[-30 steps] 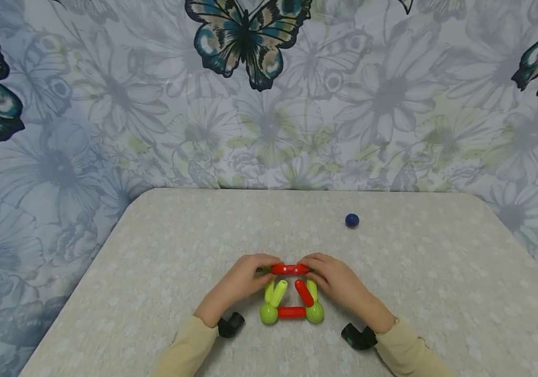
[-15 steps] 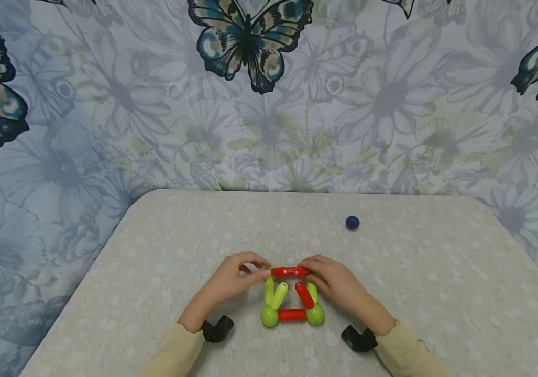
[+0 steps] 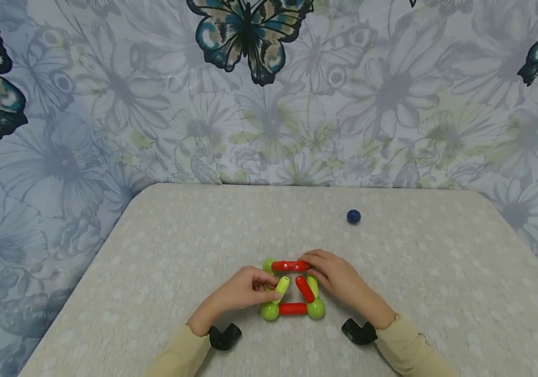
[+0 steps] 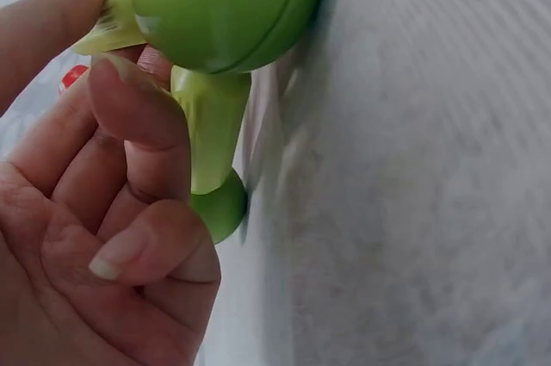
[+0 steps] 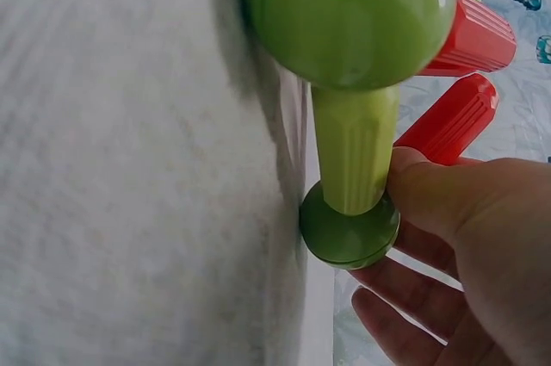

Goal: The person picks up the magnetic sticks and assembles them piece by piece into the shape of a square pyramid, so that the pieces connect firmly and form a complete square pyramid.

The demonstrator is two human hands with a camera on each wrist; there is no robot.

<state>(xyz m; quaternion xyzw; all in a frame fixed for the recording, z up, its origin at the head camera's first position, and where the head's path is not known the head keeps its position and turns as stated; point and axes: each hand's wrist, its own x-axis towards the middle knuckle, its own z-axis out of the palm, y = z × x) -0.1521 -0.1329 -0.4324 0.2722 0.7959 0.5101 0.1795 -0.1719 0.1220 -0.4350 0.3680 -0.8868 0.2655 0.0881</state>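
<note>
A square frame of toy connector rods and green balls lies on the table in the head view. Its near corners are a left ball [image 3: 270, 311] and a right ball [image 3: 316, 309], joined by a red rod [image 3: 293, 309]. From the near left ball rises a slanted light green rod [image 3: 282, 289], which my left hand [image 3: 238, 288] pinches between thumb and fingers. A slanted red rod [image 3: 304, 289] rises from the near right ball. My right hand [image 3: 341, 277] holds the far right ball [image 5: 344, 232], beside the far red rod [image 3: 289, 266]. The far left ball [image 3: 269, 264] stands untouched.
A dark blue ball [image 3: 353, 217] lies farther back on the table [image 3: 193, 225], right of the frame. Behind the table's far edge hangs a cloth [image 3: 269, 131] with butterflies and flowers. Black wrist devices sit at both cuffs.
My left hand has let go of the far left corner and come nearer, onto the slanted light green rod. The right hand stays at the far right corner.
</note>
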